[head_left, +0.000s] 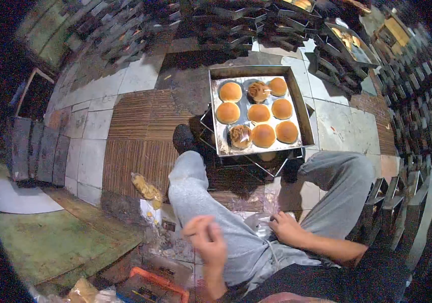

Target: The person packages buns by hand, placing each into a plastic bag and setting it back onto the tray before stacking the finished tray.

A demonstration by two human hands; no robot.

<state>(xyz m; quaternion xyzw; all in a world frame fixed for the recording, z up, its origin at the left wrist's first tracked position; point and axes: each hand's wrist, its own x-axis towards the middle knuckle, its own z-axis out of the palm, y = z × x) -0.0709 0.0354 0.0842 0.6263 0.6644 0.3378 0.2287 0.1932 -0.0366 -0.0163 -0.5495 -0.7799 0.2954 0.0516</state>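
My left hand (208, 245) is raised over my left thigh, its fingers bent and blurred by motion; whether it holds anything does not show. Between my thighs my right hand (287, 230) has its fingers closed at a clear plastic bag (262, 225). In front of my knees, a metal baking tray (304, 118) rests on a stand. Several round golden buns (259, 113) lie in it. Two more carry brown shredded topping: one topped bun (240, 136) at the near left, another topped bun (259, 91) at the back; both look wrapped in shiny plastic.
A bag of yellowish-brown filling (146, 191) lies on the floor left of my leg. An orange-handled basket (160, 283) stands at the lower left. Stacked dark metal tins (418, 121) line the right side and back. Another tray with buns (351, 44) sits at the back right.
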